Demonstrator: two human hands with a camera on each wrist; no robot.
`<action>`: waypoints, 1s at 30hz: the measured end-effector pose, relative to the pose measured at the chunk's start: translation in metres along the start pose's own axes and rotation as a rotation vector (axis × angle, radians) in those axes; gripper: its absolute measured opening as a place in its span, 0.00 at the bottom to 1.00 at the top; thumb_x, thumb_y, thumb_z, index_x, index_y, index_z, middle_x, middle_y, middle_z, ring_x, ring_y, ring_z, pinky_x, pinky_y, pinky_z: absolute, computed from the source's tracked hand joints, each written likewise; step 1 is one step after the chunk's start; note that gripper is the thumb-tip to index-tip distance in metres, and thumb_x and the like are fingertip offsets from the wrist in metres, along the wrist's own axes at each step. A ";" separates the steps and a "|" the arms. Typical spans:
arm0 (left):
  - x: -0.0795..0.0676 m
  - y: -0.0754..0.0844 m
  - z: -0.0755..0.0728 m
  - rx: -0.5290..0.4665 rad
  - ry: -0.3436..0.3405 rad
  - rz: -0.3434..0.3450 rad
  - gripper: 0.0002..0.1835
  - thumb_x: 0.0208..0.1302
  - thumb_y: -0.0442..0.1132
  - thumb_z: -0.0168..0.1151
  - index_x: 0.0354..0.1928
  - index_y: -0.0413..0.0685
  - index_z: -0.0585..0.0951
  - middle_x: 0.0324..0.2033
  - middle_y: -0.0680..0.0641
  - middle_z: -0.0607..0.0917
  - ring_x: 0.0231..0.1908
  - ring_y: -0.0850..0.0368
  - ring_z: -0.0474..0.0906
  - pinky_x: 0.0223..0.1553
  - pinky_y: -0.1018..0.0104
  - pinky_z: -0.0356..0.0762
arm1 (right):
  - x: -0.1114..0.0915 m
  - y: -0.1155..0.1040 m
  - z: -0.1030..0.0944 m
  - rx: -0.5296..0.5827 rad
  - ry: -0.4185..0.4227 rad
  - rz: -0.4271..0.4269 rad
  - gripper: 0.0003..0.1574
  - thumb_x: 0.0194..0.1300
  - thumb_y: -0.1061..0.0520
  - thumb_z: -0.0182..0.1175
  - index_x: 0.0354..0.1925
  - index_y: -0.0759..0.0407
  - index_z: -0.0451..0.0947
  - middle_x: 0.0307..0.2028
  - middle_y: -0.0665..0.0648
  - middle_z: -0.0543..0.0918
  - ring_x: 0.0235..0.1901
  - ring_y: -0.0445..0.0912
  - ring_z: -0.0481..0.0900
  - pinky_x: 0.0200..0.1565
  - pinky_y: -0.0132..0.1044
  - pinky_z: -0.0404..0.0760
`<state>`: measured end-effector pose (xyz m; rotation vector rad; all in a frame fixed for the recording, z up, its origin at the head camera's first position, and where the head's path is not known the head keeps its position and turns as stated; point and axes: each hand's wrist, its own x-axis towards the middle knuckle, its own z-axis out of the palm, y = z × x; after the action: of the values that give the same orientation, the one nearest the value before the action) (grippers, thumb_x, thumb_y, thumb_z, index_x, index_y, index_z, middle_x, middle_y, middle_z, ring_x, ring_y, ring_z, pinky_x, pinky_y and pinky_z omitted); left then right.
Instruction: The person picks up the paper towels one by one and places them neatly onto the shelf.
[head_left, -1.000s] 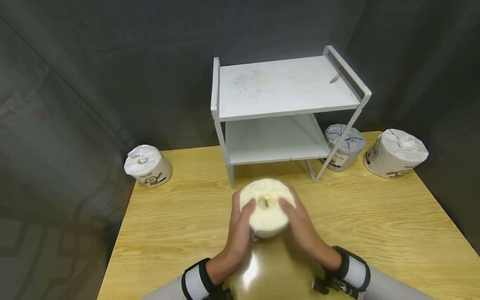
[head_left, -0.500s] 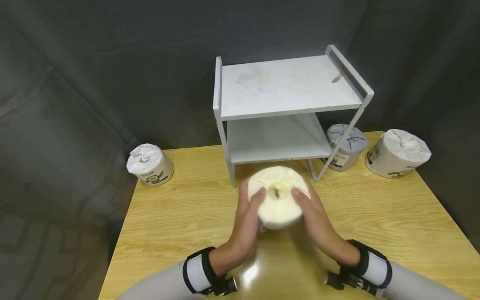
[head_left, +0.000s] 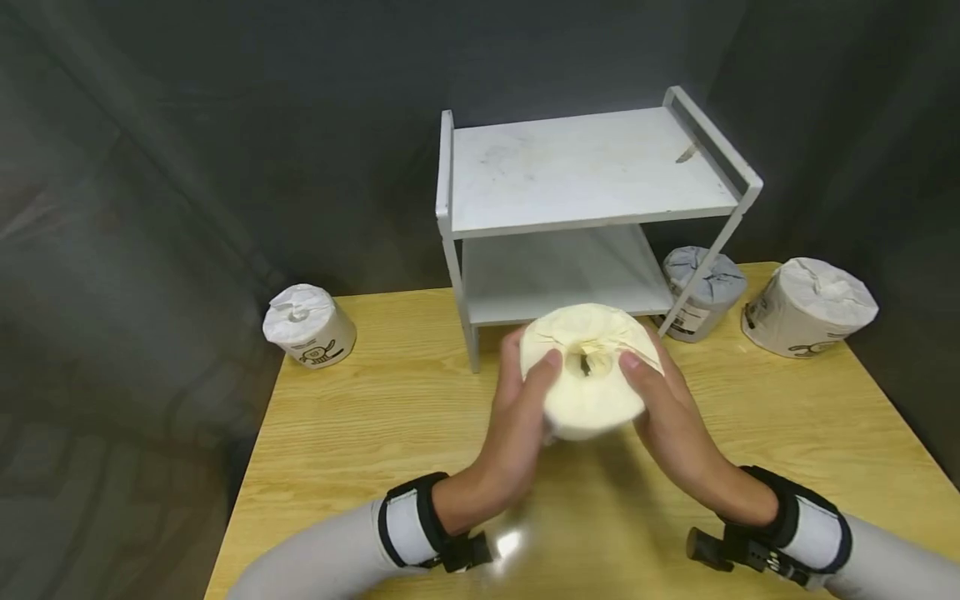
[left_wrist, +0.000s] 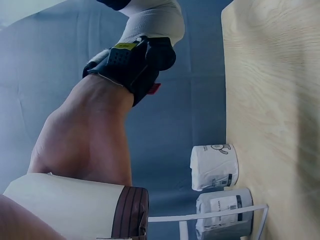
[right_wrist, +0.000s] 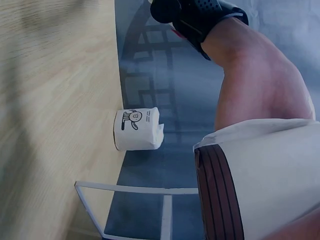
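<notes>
Cream-wrapped toilet roll (head_left: 592, 406), dark-banded at one end: held above the worktop (head_left: 352, 450), before the white two-tier rack (head_left: 592, 171). Left hand (head_left: 517, 425), right hand (head_left: 678, 429): fingers clamped on its opposite sides, thumbs on top, presumably to balance its bulk. Outward: white-wrapped roll (head_left: 311, 327), left; grey-wrapped roll (head_left: 708, 287) and second white-wrapped roll (head_left: 810, 310), right; all on end, likely for stability.

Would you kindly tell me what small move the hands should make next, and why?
I'd probably ease the cream roll slightly forward, toward the white rack standing beyond it: the left hand and right hand grip its sides, and it is already off the table.
</notes>
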<state>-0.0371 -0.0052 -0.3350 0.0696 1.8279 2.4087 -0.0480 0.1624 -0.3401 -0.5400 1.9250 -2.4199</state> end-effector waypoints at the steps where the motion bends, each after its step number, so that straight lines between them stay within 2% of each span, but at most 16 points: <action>1: 0.000 0.002 0.001 -0.002 -0.010 0.004 0.22 0.81 0.49 0.49 0.72 0.59 0.65 0.62 0.42 0.76 0.46 0.52 0.83 0.41 0.60 0.85 | 0.001 -0.002 -0.001 0.011 -0.006 -0.007 0.24 0.86 0.60 0.39 0.74 0.56 0.61 0.62 0.55 0.75 0.57 0.41 0.78 0.58 0.29 0.79; 10: 0.003 0.021 0.003 0.037 -0.062 0.005 0.23 0.81 0.51 0.49 0.73 0.61 0.64 0.54 0.40 0.81 0.34 0.56 0.83 0.30 0.65 0.81 | 0.006 -0.016 -0.003 0.014 -0.038 -0.028 0.25 0.85 0.60 0.37 0.75 0.56 0.60 0.66 0.59 0.70 0.61 0.44 0.74 0.62 0.29 0.75; 14: 0.006 0.029 0.003 0.033 -0.086 0.008 0.24 0.81 0.52 0.48 0.74 0.62 0.62 0.56 0.40 0.81 0.36 0.55 0.84 0.32 0.64 0.83 | 0.011 -0.020 -0.002 0.021 -0.040 -0.033 0.25 0.85 0.59 0.38 0.74 0.56 0.60 0.64 0.58 0.72 0.59 0.44 0.75 0.61 0.30 0.76; 21: 0.014 0.043 0.006 -0.043 -0.125 0.029 0.26 0.81 0.50 0.47 0.75 0.57 0.61 0.64 0.39 0.75 0.49 0.52 0.83 0.43 0.62 0.85 | 0.021 -0.033 -0.005 0.022 -0.052 -0.007 0.29 0.85 0.57 0.40 0.78 0.56 0.55 0.66 0.59 0.69 0.61 0.45 0.72 0.61 0.29 0.75; 26: 0.022 0.053 0.012 -0.061 -0.130 0.065 0.24 0.81 0.49 0.48 0.74 0.56 0.62 0.61 0.40 0.78 0.47 0.53 0.83 0.42 0.63 0.85 | 0.028 -0.044 -0.007 0.029 -0.059 -0.027 0.27 0.85 0.57 0.39 0.76 0.58 0.54 0.64 0.60 0.69 0.60 0.47 0.74 0.60 0.31 0.76; 30: 0.026 0.063 0.015 -0.044 -0.124 0.076 0.23 0.81 0.50 0.49 0.72 0.57 0.64 0.60 0.43 0.79 0.48 0.55 0.83 0.44 0.64 0.84 | 0.033 -0.054 -0.005 0.026 -0.063 -0.026 0.27 0.85 0.56 0.39 0.77 0.56 0.54 0.66 0.62 0.66 0.63 0.48 0.71 0.63 0.31 0.74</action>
<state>-0.0657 -0.0044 -0.2714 0.2836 1.7485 2.4330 -0.0690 0.1736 -0.2811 -0.6353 1.8716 -2.4087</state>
